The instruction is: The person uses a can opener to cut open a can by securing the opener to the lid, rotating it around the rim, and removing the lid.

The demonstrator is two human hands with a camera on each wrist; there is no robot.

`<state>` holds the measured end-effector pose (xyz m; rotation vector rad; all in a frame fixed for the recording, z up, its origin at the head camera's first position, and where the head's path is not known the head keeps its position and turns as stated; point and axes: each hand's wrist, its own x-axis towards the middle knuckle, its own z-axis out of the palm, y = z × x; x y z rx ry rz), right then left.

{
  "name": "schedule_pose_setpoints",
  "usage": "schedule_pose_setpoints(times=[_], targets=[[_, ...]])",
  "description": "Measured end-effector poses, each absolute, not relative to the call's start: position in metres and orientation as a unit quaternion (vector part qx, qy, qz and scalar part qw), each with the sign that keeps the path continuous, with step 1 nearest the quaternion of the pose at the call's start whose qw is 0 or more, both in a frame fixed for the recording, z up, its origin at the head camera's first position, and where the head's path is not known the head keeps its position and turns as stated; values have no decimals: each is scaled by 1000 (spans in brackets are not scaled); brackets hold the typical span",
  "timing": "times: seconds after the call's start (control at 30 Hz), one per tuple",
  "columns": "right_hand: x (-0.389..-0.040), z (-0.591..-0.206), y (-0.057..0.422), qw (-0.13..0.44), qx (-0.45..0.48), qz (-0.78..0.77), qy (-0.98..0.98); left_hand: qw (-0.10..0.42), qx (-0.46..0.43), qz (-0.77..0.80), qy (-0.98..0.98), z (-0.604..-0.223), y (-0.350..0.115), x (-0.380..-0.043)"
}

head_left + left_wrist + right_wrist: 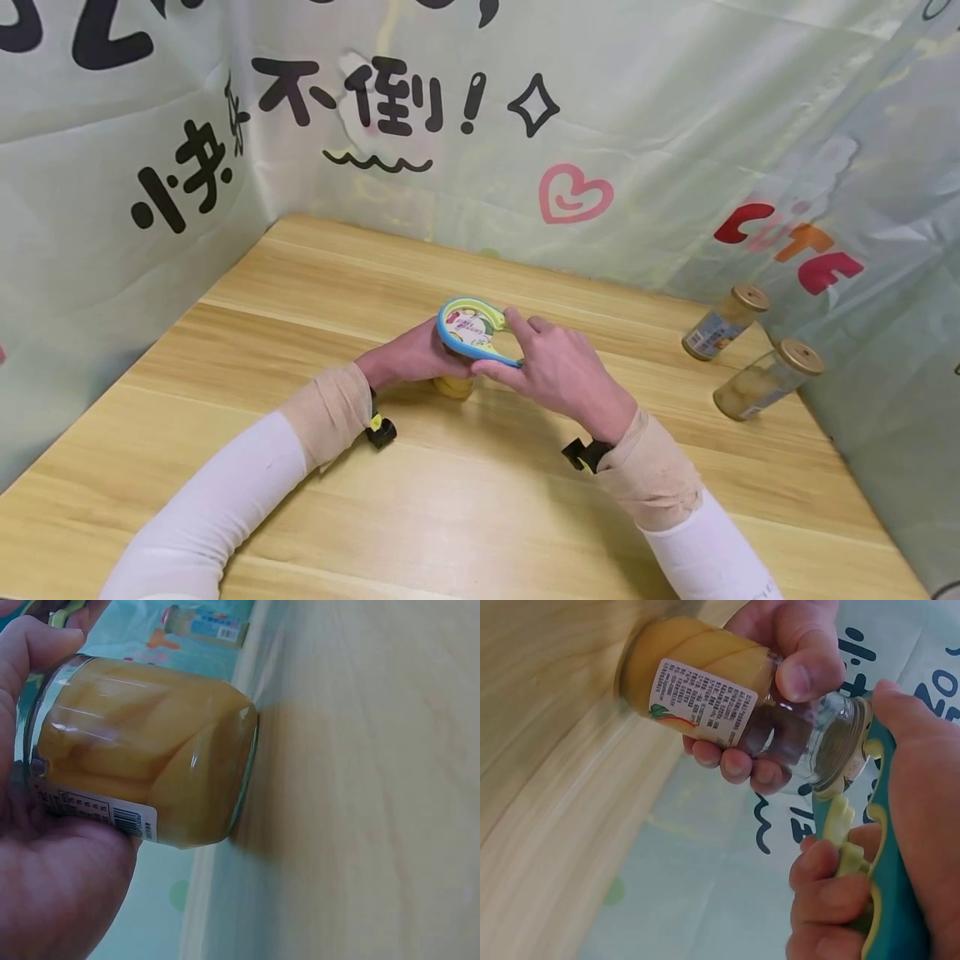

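Near the middle of the table (pixel 450 517), my left hand (pixel 408 354) is wrapped round the upper part of a jar (pixel 150 750) of yellow fruit, thumb and fingers on opposite sides of the glass, the base down at the wood. My right hand (pixel 558 367) is curled firmly round the handles of a blue and green opener (pixel 895 870), whose loop sits around the printed lid (pixel 468 327). Off to my right stand a farther jar (pixel 722 325) and a nearer jar (pixel 765 383), both capped.
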<state>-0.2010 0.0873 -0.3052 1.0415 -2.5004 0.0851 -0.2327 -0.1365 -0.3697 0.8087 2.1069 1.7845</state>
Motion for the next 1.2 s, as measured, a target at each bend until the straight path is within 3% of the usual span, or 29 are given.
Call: schedule_pose_setpoints(times=[0.33,1.2], targets=[[-195,-300,83,184,341,17,-921,118,273,605,739,-371,-135,-233],[-187,-297,78,172,307,7,-936,122,278,602,739,-366,-136,-230]])
